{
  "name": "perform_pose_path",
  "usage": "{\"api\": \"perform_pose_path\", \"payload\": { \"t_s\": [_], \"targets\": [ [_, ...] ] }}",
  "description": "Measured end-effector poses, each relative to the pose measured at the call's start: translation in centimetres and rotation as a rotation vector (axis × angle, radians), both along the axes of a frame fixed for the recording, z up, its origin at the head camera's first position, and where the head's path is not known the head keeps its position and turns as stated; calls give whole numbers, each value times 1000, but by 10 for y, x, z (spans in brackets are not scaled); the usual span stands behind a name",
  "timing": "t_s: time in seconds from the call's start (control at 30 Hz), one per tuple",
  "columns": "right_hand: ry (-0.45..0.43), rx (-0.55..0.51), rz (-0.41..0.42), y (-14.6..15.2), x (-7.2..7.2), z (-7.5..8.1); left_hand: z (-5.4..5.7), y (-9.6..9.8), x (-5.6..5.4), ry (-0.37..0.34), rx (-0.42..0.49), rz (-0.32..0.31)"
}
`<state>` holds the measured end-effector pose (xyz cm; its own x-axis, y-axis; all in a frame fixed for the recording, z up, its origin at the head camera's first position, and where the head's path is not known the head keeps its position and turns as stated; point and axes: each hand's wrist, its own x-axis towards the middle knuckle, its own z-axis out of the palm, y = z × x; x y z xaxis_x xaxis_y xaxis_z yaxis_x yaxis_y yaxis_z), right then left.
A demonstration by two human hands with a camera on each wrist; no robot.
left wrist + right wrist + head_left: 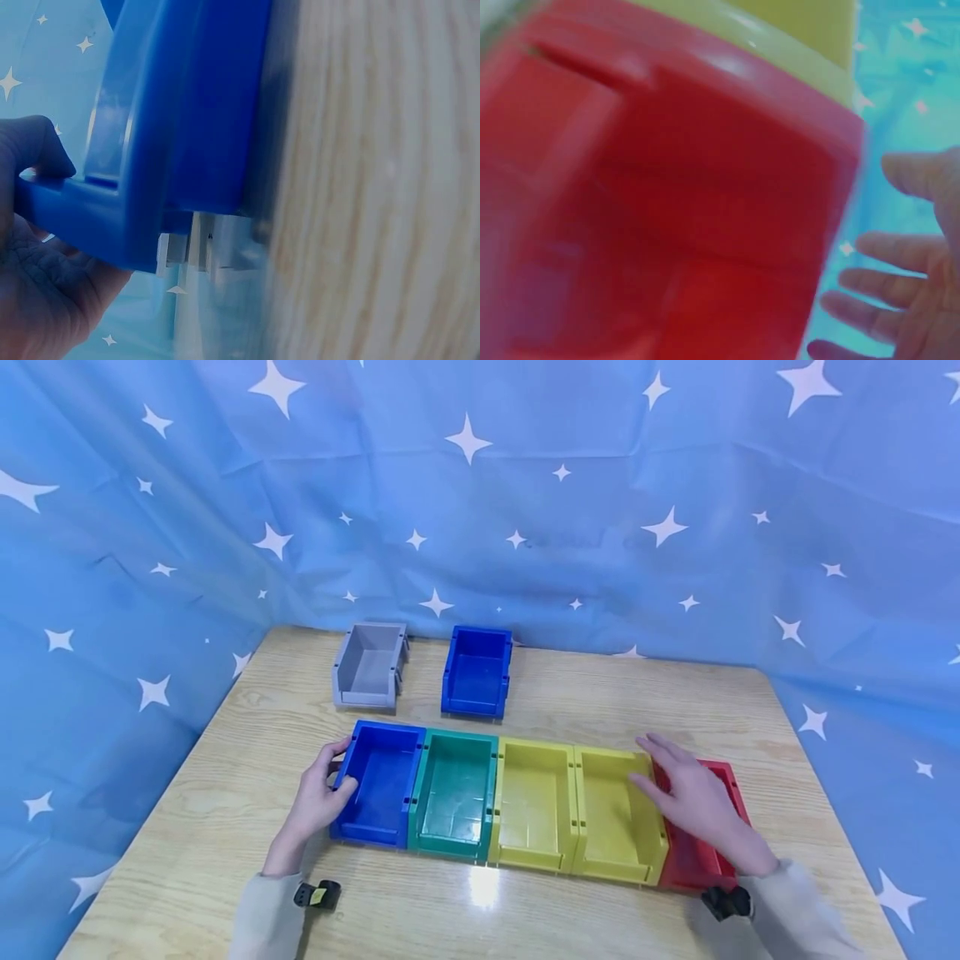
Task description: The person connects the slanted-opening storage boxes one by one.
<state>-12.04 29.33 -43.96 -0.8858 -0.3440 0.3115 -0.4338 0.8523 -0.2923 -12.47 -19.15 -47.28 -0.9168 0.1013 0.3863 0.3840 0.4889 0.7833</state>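
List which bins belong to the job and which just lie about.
Likely in the job, one row:
blue rectangular plastic bin, held by the left grip
green rectangular plastic bin
two yellow rectangular plastic bins
red rectangular plastic bin, near the right grip

Probably just lying about, behind:
grey rectangular plastic bin
second blue rectangular plastic bin

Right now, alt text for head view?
Left hand grips the front blue bin, leftmost of five in line, then a green bin, two yellow bins and a red bin partly hidden by the right hand; a gray bin and second blue bin stand behind.
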Motion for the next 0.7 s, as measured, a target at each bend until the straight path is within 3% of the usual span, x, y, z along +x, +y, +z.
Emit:
{"api": "perform_pose_path", "payload": {
  "t_s": [0.13,0.4,0.7],
  "targets": [
    [-4,-77,-34,1,-14,16,1,0,0,-22,12,4],
    [-114,-155,-35,-3,-45,43,1,0,1,-56,28,0],
    [-257,-200,-3,-33,-85,51,3,-1,1,-87,15,6]
  ]
}}
